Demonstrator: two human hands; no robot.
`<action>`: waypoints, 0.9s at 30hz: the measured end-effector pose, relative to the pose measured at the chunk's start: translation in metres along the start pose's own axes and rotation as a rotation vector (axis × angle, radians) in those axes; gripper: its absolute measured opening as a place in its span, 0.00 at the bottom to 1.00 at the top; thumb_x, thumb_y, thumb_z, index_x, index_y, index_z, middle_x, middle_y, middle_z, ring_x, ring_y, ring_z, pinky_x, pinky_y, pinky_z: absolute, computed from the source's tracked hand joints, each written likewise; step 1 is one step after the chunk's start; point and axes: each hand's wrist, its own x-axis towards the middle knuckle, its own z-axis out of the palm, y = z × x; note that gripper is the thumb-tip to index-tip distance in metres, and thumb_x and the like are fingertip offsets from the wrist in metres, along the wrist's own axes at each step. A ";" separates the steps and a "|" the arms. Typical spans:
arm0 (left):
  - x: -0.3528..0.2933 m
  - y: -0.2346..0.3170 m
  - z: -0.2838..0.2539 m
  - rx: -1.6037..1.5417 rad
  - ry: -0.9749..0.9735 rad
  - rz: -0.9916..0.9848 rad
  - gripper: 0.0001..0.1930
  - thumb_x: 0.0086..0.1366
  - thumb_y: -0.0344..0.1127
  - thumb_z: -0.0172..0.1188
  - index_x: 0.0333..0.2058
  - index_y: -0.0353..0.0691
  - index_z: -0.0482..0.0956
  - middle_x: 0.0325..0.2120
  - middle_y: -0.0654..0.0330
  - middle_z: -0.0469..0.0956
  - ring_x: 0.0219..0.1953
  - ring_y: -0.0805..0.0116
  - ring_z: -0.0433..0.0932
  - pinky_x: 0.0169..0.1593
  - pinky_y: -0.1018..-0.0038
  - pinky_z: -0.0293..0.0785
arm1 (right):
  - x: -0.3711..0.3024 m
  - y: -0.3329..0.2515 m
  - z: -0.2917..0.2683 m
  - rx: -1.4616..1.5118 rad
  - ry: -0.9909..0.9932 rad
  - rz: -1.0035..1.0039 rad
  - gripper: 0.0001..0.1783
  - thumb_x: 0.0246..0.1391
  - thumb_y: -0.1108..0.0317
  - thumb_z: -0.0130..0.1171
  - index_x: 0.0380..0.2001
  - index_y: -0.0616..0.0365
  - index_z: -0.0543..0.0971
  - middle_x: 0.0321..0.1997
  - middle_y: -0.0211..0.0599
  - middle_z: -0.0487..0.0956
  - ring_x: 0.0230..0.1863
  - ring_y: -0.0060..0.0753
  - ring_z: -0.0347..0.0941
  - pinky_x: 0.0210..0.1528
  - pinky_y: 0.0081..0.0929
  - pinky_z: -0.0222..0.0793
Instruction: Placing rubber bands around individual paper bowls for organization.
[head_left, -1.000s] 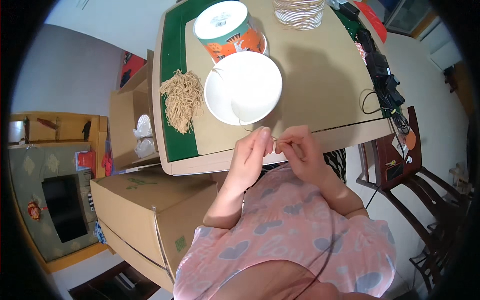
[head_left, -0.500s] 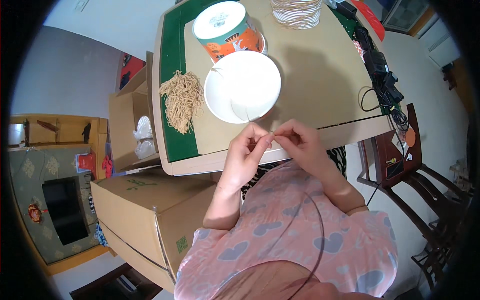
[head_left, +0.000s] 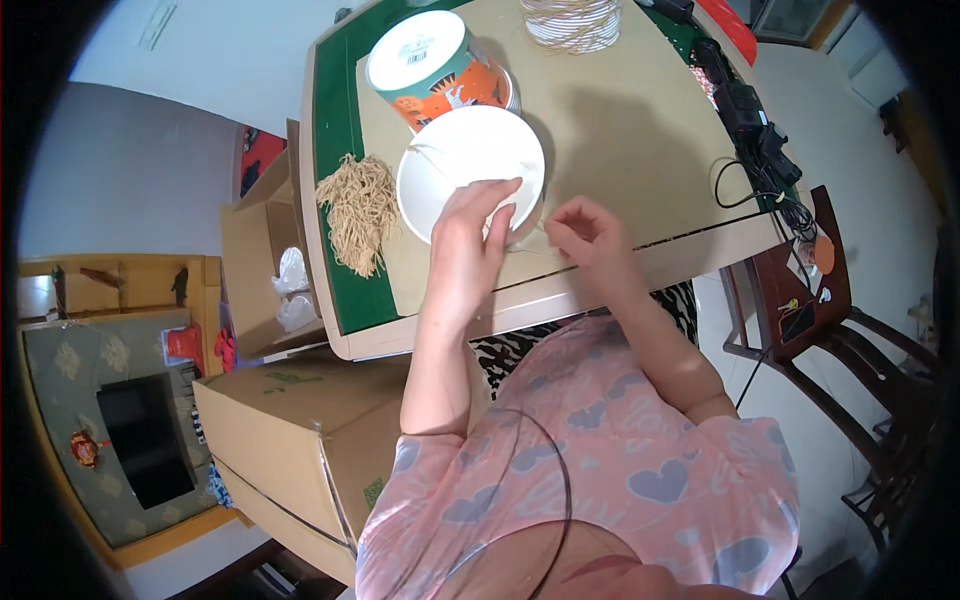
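Note:
My left hand (head_left: 468,228) reaches over the near rim of a round white tub (head_left: 425,170), its thumb and fingers apart with nothing seen between them. To its right, close to the table's front edge, my right hand (head_left: 595,242) is pinched on a thin pale string (head_left: 540,251). The string runs toward my left hand and the tub, and is too fine to follow fully. A loose bundle of tan strings (head_left: 358,215) lies left of the tub. Behind the tub leans a green and orange paper bucket (head_left: 450,85) with a white end.
A spool of white and tan cord (head_left: 575,22) stands at the back of the table (head_left: 640,170). Black adapters and cables (head_left: 745,115) line the right edge. Large cardboard boxes (head_left: 310,420) stand at my left, and a dark wooden chair (head_left: 850,320) at my right.
My hands have come apart from a shared pinch. The left has moved forward over the tub and opened; the right stays near the table edge, still pinched. The whole view has shifted slightly.

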 end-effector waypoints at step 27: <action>0.005 -0.008 0.000 -0.114 -0.148 -0.317 0.05 0.61 0.27 0.56 0.34 0.32 0.76 0.26 0.51 0.79 0.29 0.62 0.79 0.34 0.70 0.73 | 0.019 0.000 0.004 -0.280 0.259 -0.456 0.06 0.51 0.70 0.61 0.33 0.58 0.78 0.37 0.32 0.75 0.29 0.22 0.72 0.36 0.23 0.70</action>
